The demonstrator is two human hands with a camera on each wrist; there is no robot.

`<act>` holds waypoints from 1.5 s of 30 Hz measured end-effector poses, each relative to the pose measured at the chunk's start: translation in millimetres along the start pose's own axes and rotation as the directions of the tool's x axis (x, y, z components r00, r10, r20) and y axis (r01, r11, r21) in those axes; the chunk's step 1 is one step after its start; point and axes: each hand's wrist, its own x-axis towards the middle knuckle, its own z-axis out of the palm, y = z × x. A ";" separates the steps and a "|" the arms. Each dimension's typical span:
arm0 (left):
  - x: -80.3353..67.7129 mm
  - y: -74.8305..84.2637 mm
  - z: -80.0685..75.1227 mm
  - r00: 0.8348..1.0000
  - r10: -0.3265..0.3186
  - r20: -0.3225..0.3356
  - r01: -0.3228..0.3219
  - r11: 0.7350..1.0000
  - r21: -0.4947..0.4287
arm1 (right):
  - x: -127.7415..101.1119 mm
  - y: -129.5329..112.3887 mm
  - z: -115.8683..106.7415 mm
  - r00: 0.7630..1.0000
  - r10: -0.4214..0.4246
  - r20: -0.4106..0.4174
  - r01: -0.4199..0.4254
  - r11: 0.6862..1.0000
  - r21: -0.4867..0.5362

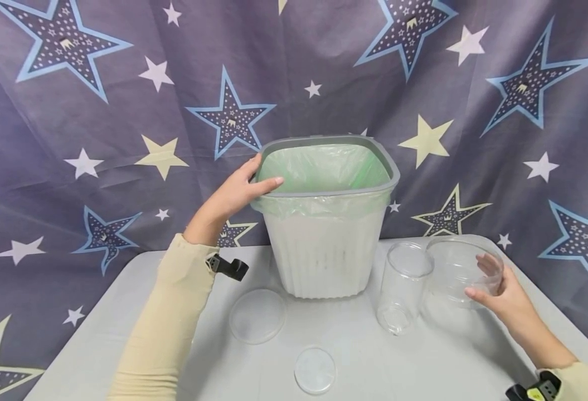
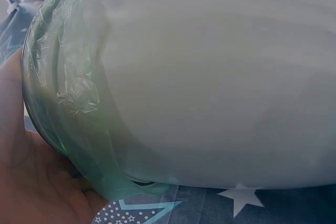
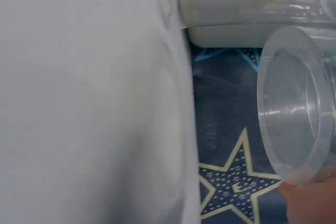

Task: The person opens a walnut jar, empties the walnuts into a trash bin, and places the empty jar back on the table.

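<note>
**Steadying the bin, taking the bowl**

Holding the clear bowl (image 1: 461, 271) at its rim, your right hand (image 1: 499, 292) curls its fingers (image 1: 486, 266) over the near edge, thumb outside, so the bowl sits tilted just right of the bin (image 1: 324, 245). Your left hand (image 1: 236, 192) rests on the bin's left rim with thumb (image 1: 268, 184) over the green liner (image 1: 324, 167), probably to keep it from sliding. Between bin and bowl stands a clear cup (image 1: 404, 287). In front of the bin lie a large lid (image 1: 257, 316) and a small lid (image 1: 315, 370) on the table (image 1: 449, 356).
</note>
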 end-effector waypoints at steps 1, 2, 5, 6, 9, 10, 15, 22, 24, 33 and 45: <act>-0.2 0.2 0.0 1.000 -0.002 0.002 0.002 1.000 0.003 | -0.6 3.5 -0.1 1.000 0.009 0.015 -0.009 1.000 0.006; -0.4 0.6 0.2 1.000 -0.004 0.000 0.004 1.000 0.001 | -1.4 6.9 0.0 1.000 0.017 0.022 -0.017 1.000 0.006; -0.5 0.9 0.1 1.000 -0.004 0.001 0.004 1.000 -0.002 | -3.3 15.9 1.0 0.999 0.030 0.029 -0.030 1.000 -0.004; -0.6 1.3 0.0 1.000 -0.002 0.002 0.002 1.000 -0.003 | -3.8 18.5 1.5 0.999 0.037 0.038 -0.037 0.999 -0.005; -0.7 0.9 0.0 1.000 -0.004 0.001 0.004 1.000 -0.004 | -4.3 24.0 3.4 0.995 0.062 0.079 -0.061 0.998 -0.016; -0.7 0.7 0.0 1.000 -0.002 0.004 0.002 1.000 -0.003 | -4.4 25.3 4.2 0.993 0.069 0.097 -0.068 0.998 -0.015; -0.8 0.9 0.0 1.000 0.002 0.007 -0.002 1.000 -0.006 | -2.9 26.5 7.8 0.977 0.093 0.191 -0.094 0.996 -0.001; -0.5 -0.6 -0.1 1.000 0.025 0.004 -0.025 0.999 -0.028 | -0.5 25.4 11.0 0.958 0.119 0.261 -0.122 0.993 -0.004; -0.8 -0.5 0.2 1.000 0.030 0.004 -0.030 0.999 -0.035 | 0.3 25.7 11.7 0.954 0.127 0.271 -0.131 0.991 -0.006; -0.6 1.2 1.1 0.999 0.040 0.003 -0.040 0.998 -0.045 | 2.8 28.7 11.2 0.925 0.177 0.336 -0.188 0.982 0.000; -1.4 1.3 0.1 1.000 0.000 0.004 0.000 0.999 -0.032 | 2.1 31.6 9.4 0.884 0.220 0.413 -0.200 0.976 -0.092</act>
